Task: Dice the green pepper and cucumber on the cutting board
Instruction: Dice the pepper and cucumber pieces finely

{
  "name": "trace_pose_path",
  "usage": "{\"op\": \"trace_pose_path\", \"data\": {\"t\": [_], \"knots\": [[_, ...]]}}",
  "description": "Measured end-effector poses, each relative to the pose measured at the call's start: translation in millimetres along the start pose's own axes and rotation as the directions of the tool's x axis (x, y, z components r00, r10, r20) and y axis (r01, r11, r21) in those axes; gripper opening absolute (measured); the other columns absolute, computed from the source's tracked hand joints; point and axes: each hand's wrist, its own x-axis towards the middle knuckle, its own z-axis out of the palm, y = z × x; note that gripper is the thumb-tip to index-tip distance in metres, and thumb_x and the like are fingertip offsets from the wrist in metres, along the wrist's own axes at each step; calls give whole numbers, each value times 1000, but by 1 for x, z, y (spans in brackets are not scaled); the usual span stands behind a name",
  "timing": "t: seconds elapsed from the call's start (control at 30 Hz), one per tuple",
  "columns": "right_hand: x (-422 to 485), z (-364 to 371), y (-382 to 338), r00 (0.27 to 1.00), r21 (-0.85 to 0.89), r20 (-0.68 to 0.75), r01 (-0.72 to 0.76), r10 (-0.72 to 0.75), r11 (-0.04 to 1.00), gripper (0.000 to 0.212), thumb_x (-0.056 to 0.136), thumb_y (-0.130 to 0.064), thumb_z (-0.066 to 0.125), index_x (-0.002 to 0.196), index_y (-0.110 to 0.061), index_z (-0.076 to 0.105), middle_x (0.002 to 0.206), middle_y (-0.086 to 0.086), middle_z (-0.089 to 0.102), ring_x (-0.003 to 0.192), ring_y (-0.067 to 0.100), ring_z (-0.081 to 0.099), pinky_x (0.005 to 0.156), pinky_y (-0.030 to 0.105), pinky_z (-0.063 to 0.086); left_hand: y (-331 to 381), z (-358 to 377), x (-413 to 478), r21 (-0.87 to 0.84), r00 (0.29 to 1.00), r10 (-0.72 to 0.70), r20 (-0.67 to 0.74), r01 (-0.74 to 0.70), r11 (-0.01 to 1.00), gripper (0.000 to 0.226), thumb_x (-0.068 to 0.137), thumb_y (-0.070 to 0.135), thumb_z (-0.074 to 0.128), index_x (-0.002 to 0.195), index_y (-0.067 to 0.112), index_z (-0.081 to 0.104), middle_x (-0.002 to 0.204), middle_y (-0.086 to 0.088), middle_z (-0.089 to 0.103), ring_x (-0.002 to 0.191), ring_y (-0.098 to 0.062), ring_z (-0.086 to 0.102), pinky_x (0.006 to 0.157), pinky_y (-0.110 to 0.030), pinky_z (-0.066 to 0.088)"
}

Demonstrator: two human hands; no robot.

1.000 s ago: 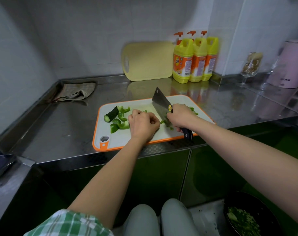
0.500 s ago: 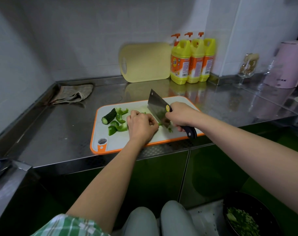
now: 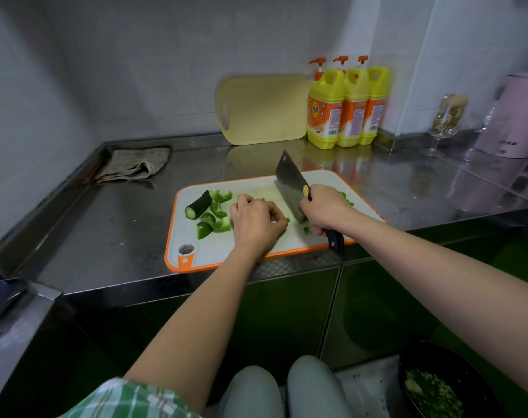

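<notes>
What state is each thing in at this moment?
cucumber, one stub, undiced, lying on cutting board.
pepper chunks, coarse, undiced.
pepper strip, held under curled left hand.
cleaver, gripped by right hand, tip raised.
black bowl, holds diced greens.

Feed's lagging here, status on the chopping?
Right hand grips cleaver. Left hand holds pepper strip on cutting board. Cucumber piece, pepper chunks uncut. Nothing blocking.

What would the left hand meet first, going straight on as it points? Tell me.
Probably the cleaver blade, gripped by the right hand, just beyond the pepper strip the left hand holds; depth is unclear.
</notes>
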Motion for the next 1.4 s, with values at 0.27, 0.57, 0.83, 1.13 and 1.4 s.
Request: {"op": "trace_pose_path", "data": {"t": [0.27, 0.57, 0.83, 1.13, 1.4], "knots": [[-15, -7, -7, 994, -6, 104, 26, -26, 1000, 16, 93, -8, 38, 82, -2, 49, 63, 15, 57, 39, 22, 53, 36, 19, 38, 1, 1, 1, -2, 1000, -31, 5, 31, 1000, 14, 80, 33, 61, 77, 25, 72, 83, 2, 61, 105, -23, 39, 83, -34, 27], [-10, 2, -14, 993, -137, 116, -6, 22, 991, 19, 92, -4, 38, 76, -1, 48, 52, 13, 57, 38, 21, 55, 41, 22, 45, 1, 0, 1, -13, 1000, -9, -5, 9, 1000, 13, 82, 33, 62, 79, 26, 73, 87, 2, 64, 106, -24, 38, 80, -33, 24], [1, -4, 2, 997, -42, 23, -69, 70, 997, 25, 96, -8, 37, 75, -2, 50, 49, 11, 57, 38, 20, 55, 45, 23, 46, -2, 1, 2, -52, 1000, -23, 15, 24, 998, 14, 82, 36, 65, 78, 26, 74, 86, 6, 59, 108, -22, 37, 85, -34, 26], [-14, -13, 2, 998, 120, 67, -12, 4, 993, 23, 94, -11, 38, 76, -4, 49, 61, 17, 57, 47, 26, 54, 43, 23, 42, -5, -1, 3, -180, 993, -103, -59, 91, 979, 24, 85, 21, 59, 108, 25, 64, 99, 7, 61, 115, -25, 35, 95, -36, 25], [-15, -8, 14, 992, 93, 103, -79, 69, 993, 27, 96, -10, 37, 72, -3, 49, 64, 17, 57, 48, 26, 54, 40, 21, 41, -8, 2, -1, -54, 994, -96, -59, 92, 994, 38, 85, 14, 58, 122, 22, 57, 128, -9, 49, 119, -30, 37, 102, -37, 25]]}}
